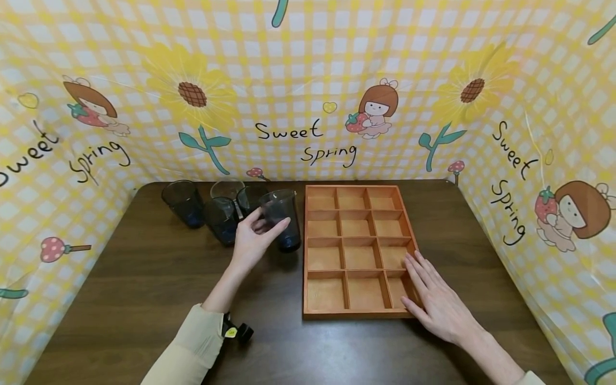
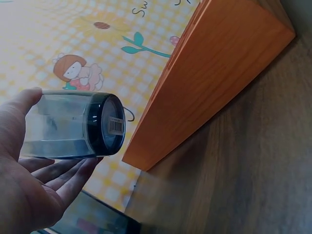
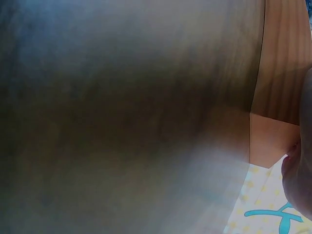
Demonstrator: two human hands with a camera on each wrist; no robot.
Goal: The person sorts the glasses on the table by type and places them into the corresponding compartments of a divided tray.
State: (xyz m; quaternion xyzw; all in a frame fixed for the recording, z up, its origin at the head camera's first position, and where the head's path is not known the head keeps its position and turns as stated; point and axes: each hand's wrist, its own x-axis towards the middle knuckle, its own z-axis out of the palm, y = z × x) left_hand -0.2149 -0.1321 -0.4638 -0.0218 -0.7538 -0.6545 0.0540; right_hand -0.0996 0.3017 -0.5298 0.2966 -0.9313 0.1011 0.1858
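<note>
My left hand [image 1: 250, 240] grips a smoky blue drinking glass [image 1: 287, 238], thumb on one side and fingers on the other. In the left wrist view the glass [image 2: 73, 122] is lifted clear of the table, its dark base with a barcode sticker facing the camera. Just right of it lies an orange-brown wooden tray [image 1: 356, 314], divided into square compartments. My right hand [image 1: 440, 305] rests on the tray's right side near the front corner, fingers straight. Left of the held glass stand several more glasses, among them a dark one [image 1: 222, 224] and a clearer one [image 1: 226, 187].
Farthest left stands another dark glass [image 1: 185, 206]. The dark wood table [image 1: 144, 289] is enclosed at the back and sides by a yellow checked cloth [image 1: 269, 91]. A small black camera [image 1: 243, 332] is strapped at my left wrist.
</note>
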